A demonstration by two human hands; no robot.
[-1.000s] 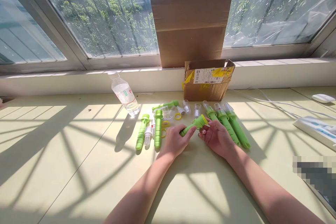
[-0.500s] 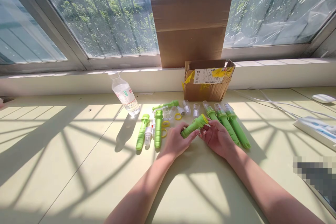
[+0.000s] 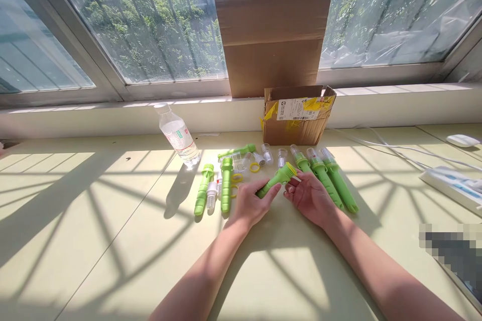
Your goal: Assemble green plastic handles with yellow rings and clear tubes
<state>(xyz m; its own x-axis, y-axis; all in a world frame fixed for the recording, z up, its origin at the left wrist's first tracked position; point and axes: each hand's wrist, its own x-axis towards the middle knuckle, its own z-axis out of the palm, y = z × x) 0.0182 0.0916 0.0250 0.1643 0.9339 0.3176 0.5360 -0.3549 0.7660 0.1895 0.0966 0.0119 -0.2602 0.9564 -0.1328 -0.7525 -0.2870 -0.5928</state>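
My left hand (image 3: 253,202) is closed around a green plastic flashlight body (image 3: 276,180), tilted with its wide end up to the right. A yellow ring (image 3: 291,169) sits at that wide end. My right hand (image 3: 309,195) is beside the ring with curled fingers; a small whitish piece (image 3: 296,178) shows at its fingertips, too small to name. Two green flashlight bodies (image 3: 226,185) lie left of my hands, with a clear-and-white capped piece (image 3: 211,196) between them. Right of my hands lie three green flashlights (image 3: 341,185) with clear heads, partly behind my right hand.
Behind my hands are clear plastic cups (image 3: 266,154), a loose yellow ring (image 3: 254,167) and another green body (image 3: 237,151). A water bottle (image 3: 177,135) stands left, an open cardboard box (image 3: 297,118) at the back. A power strip (image 3: 454,185) with cables lies right.
The flashlight body in my left hand has shifted slightly left and turned a little. My right fingers sit slightly farther from its yellow ring.
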